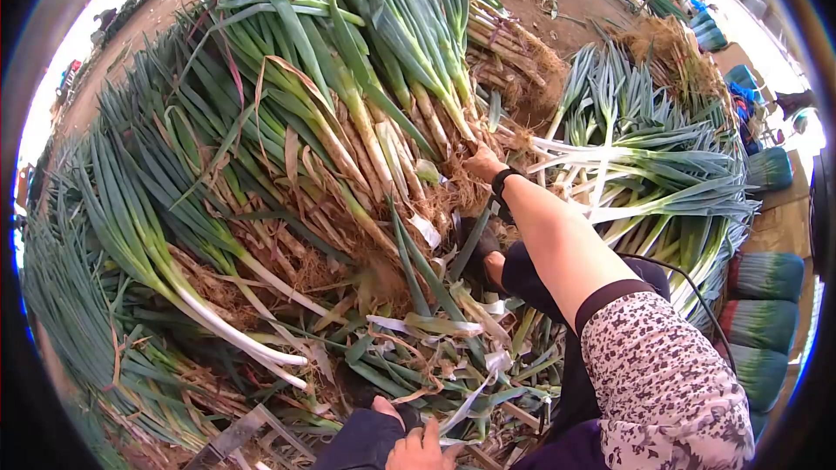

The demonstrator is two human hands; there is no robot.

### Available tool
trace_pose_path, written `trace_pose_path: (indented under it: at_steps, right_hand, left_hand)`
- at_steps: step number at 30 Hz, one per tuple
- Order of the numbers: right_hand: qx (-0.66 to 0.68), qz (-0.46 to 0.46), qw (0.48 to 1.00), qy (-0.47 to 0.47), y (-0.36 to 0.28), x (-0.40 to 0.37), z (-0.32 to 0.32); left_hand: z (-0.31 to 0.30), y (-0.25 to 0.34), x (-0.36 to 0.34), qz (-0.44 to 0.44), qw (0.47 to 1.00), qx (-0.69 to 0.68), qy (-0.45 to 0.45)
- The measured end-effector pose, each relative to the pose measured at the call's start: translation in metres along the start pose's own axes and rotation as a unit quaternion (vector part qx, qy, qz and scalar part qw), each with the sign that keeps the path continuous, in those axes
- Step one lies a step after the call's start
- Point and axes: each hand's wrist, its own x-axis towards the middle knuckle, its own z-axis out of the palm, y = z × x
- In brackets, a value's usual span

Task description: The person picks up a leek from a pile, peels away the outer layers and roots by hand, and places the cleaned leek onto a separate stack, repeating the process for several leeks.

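Note:
My right arm stretches out over the pile, a dark band around its wrist. My right hand (pixel 485 164) is closed around the root end of a leek (pixel 455 111) in the upper heap; the roots partly cover the fingers. At the bottom edge my left hand (pixel 418 449) rests beside my dark-trousered knee (pixel 361 439), fingers apart and seemingly holding nothing. Untrimmed leeks (pixel 374 152) with brown roots and dry outer skins lie in front of me. Two cleaned leeks (pixel 235 326) with white shafts lie at left.
Peeled leeks (pixel 644 157) with white shafts are stacked at right. Stripped leaves and peelings (pixel 453 339) litter the ground between my feet. Bundled leeks (pixel 765 278) stand along the right edge. A metal frame (pixel 239 435) is at lower left. A dark cable (pixel 697 296) runs past my sleeve.

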Motion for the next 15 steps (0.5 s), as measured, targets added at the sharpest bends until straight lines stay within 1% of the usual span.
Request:
trace_pose_path:
  at_steps: [1, 2, 3, 5, 6, 8, 9, 10, 11, 13, 14, 15]
  right_hand:
    - [0.112, 0.050, 0.992, 0.004, 0.008, -0.002, 0.005]
    - [0.223, 0.098, 0.970, 0.018, 0.015, -0.004, 0.007]
    - [0.237, 0.070, 0.968, -0.034, -0.005, -0.020, -0.029]
    - [0.232, 0.051, 0.967, -0.092, -0.038, -0.041, -0.066]
    - [0.209, -0.054, 0.972, -0.091, -0.051, -0.051, -0.079]
    - [0.331, -0.094, 0.930, -0.126, -0.082, -0.070, -0.095]
    - [0.468, -0.028, 0.868, -0.162, -0.097, -0.082, -0.102]
    - [0.514, -0.022, 0.839, -0.176, -0.116, -0.106, -0.121]
    - [0.558, -0.018, 0.808, -0.189, -0.135, -0.139, -0.154]
    - [0.534, -0.092, 0.817, -0.197, -0.154, -0.211, -0.223]
    - [0.506, -0.111, 0.830, -0.208, -0.147, -0.233, -0.218]
    - [0.476, -0.130, 0.842, -0.219, -0.142, -0.258, -0.209]
  left_hand:
    - [-0.001, 0.000, 0.001, 0.004, 1.000, -0.005, -0.017]
    - [-0.002, 0.001, 0.001, 0.020, 1.000, -0.004, -0.019]
    - [-0.004, 0.002, 0.003, 0.022, 1.000, -0.002, -0.020]
    - [-0.003, 0.006, 0.006, 0.015, 1.000, 0.003, -0.023]
    - [-0.003, 0.008, 0.007, 0.017, 1.000, 0.006, -0.017]
    - [-0.005, 0.008, 0.012, 0.057, 0.997, -0.009, 0.042]
    - [-0.006, 0.006, 0.016, 0.060, 0.997, -0.003, 0.051]
    - [-0.008, 0.003, 0.023, 0.081, 0.990, -0.051, 0.099]
    - [-0.010, 0.003, 0.031, 0.105, 0.978, -0.100, 0.149]
    - [-0.021, 0.010, 0.051, 0.076, 0.954, -0.192, 0.217]
    - [-0.022, 0.012, 0.068, 0.059, 0.919, -0.311, 0.236]
    - [-0.020, 0.013, 0.083, 0.042, 0.869, -0.426, 0.248]
